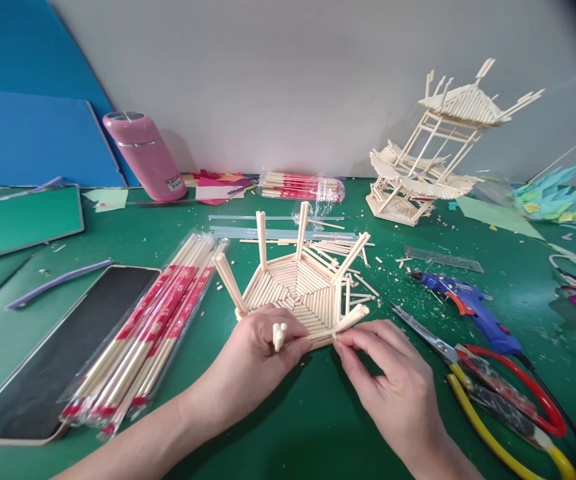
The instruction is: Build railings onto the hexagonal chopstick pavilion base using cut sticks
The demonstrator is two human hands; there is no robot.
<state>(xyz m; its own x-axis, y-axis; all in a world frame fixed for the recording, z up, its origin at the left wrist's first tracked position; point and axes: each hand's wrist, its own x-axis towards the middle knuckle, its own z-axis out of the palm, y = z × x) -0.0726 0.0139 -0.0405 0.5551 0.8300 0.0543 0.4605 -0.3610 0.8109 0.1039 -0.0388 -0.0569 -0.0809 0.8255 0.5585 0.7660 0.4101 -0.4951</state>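
Note:
A hexagonal base of glued chopstick pieces [298, 290] lies on the green mat [313, 413], with several upright posts standing at its corners. My left hand [253, 363] rests at the base's near edge, fingers closed around a short upright post [279, 335]. My right hand [388, 377] pinches the base's near right corner, by a post lying slanted there [353, 319].
Packs of wrapped chopsticks [153, 333] lie left beside a black tablet [63, 353]. A blue glue gun [468, 307], scissors [428, 337] and red-and-yellow cutters [518, 407] lie right. A finished chopstick pagoda [438, 153], a pink bottle [143, 157] and another pack [301, 187] stand behind.

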